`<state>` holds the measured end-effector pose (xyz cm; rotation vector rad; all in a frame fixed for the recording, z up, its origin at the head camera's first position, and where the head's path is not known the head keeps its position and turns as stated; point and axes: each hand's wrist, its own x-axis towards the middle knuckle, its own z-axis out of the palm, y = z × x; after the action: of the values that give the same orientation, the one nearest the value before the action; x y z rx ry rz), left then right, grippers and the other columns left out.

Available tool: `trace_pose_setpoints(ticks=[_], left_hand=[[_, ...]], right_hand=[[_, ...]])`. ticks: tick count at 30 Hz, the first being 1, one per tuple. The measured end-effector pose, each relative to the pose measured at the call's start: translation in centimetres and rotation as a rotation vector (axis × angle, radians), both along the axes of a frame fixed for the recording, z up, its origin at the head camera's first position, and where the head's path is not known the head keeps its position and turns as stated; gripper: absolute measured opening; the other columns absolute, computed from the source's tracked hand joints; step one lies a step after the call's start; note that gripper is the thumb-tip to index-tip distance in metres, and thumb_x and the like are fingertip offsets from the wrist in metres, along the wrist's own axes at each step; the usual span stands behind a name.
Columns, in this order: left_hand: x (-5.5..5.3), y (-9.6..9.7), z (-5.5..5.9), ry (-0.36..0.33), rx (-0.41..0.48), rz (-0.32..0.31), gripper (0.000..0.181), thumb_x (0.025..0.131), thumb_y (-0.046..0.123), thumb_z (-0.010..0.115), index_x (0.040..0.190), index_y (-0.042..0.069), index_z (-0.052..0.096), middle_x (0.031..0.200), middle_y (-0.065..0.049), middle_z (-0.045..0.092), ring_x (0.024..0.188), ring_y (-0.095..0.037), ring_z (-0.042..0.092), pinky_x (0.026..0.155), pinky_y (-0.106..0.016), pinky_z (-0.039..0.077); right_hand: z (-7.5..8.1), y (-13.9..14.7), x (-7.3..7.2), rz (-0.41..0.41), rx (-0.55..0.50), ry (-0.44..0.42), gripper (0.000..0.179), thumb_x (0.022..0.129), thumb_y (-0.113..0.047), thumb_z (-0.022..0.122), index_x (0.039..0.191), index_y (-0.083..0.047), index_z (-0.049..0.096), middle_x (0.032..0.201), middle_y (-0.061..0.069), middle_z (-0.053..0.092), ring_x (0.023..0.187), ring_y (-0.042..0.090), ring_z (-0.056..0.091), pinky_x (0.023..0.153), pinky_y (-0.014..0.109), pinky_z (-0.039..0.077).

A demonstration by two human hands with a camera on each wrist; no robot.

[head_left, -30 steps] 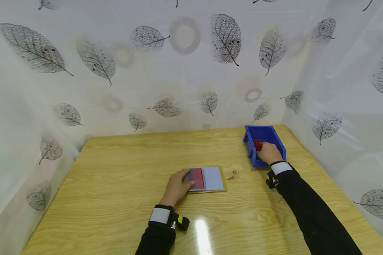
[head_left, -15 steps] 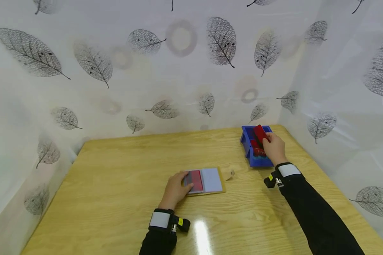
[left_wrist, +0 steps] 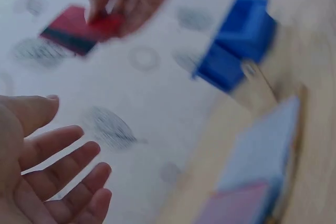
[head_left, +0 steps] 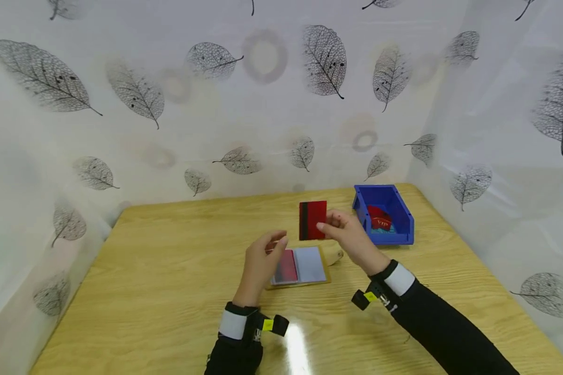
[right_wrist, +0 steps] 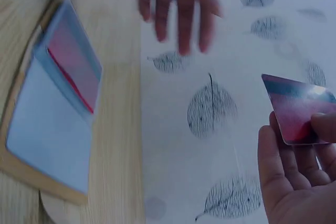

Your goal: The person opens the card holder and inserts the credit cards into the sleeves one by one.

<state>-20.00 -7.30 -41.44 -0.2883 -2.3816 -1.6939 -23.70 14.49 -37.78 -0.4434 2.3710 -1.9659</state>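
My right hand [head_left: 354, 239] pinches a red card [head_left: 315, 220] with a dark stripe, held up above the table; in the right wrist view the thumb lies on the card's face [right_wrist: 296, 111]. My left hand [head_left: 262, 265] is raised over the left side of an open card holder [head_left: 311, 264], its fingers apart and holding nothing, as the left wrist view also shows. The holder lies flat with clear sleeves; a red card [head_left: 288, 265] sits in the left sleeve, while the right page looks pale. A strap with a snap [head_left: 336, 257] sticks out at its right.
A blue bin [head_left: 407, 221] stands at the back right of the wooden table [head_left: 169, 260], with red cards [head_left: 380, 219] marked VIP inside. A leaf-patterned curtain [head_left: 262, 104] borders the table behind and at the sides.
My right hand has lifted a red card out of the blue bin and brought it left, near the holder. My left hand has let go of the holder's left edge and risen.
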Motion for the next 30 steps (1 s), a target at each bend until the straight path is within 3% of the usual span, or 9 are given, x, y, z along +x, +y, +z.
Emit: trace_pose_setpoints(ticks=[5,11,14,17,22,26,30], left_hand=[[0.8,0.1,2.0,0.047,0.098,0.009,0.027,0.092,0.022,0.069,0.112,0.004,0.070,0.103,-0.009,0.071,0.088,-0.023,0.067,0.077,-0.035,0.056],[0.7,-0.2,2.0,0.085,0.056,0.070,0.019,0.089,0.013,0.072,0.104,0.002,0.072,0.088,-0.010,0.070,0.074,-0.020,0.066,0.066,-0.027,0.054],[0.3,-0.4,1.3,0.062,0.032,0.093,0.024,0.088,0.012,0.072,0.109,0.001,0.071,0.087,-0.011,0.071,0.072,-0.022,0.067,0.064,-0.030,0.055],[-0.3,-0.4,-0.1,-0.010,-0.021,0.130,0.032,0.087,0.012,0.073,0.117,0.003,0.068,0.085,-0.011,0.072,0.072,-0.022,0.068,0.062,-0.033,0.055],[-1.3,0.0,-2.5,-0.142,-0.144,0.193,0.036,0.085,0.014,0.075,0.119,0.003,0.067,0.079,-0.006,0.071,0.064,-0.015,0.065,0.056,-0.028,0.052],[-1.8,0.5,-3.4,-0.180,-0.199,0.214,0.034,0.083,0.013,0.076,0.114,0.000,0.069,0.073,-0.003,0.068,0.057,-0.011,0.059,0.051,-0.026,0.046],[-1.9,0.8,-3.5,-0.208,-0.214,0.213,0.033,0.082,0.010,0.076,0.112,-0.003,0.069,0.071,-0.003,0.066,0.056,-0.012,0.060,0.050,-0.026,0.046]], right_hand=[[-0.3,-2.3,1.5,0.139,0.033,0.025,0.014,0.094,-0.003,0.059,0.101,0.009,0.060,0.087,0.004,0.066,0.075,0.010,0.062,0.072,0.029,0.054],[-0.5,-2.7,1.6,0.172,0.091,0.025,0.024,0.097,-0.009,0.059,0.115,0.006,0.060,0.101,0.014,0.067,0.085,0.017,0.065,0.076,0.034,0.055],[-1.2,-2.1,0.9,0.153,0.203,0.060,0.032,0.097,-0.012,0.060,0.124,0.005,0.057,0.114,0.018,0.065,0.098,0.025,0.064,0.085,0.039,0.054],[-2.3,-1.2,0.1,0.127,0.350,0.067,0.039,0.096,-0.014,0.062,0.129,0.004,0.055,0.125,0.020,0.060,0.112,0.033,0.060,0.091,0.044,0.052],[-4.3,0.0,-0.6,0.120,0.554,-0.004,0.049,0.093,-0.019,0.065,0.132,0.008,0.052,0.132,0.024,0.056,0.119,0.040,0.055,0.094,0.048,0.049],[-5.4,0.3,-0.6,0.142,0.611,-0.062,0.053,0.093,-0.019,0.065,0.133,0.010,0.050,0.133,0.027,0.054,0.121,0.042,0.053,0.098,0.050,0.046],[-5.8,0.4,-0.6,0.155,0.603,-0.102,0.052,0.093,-0.017,0.065,0.134,0.011,0.049,0.133,0.029,0.053,0.121,0.043,0.053,0.097,0.050,0.047]])
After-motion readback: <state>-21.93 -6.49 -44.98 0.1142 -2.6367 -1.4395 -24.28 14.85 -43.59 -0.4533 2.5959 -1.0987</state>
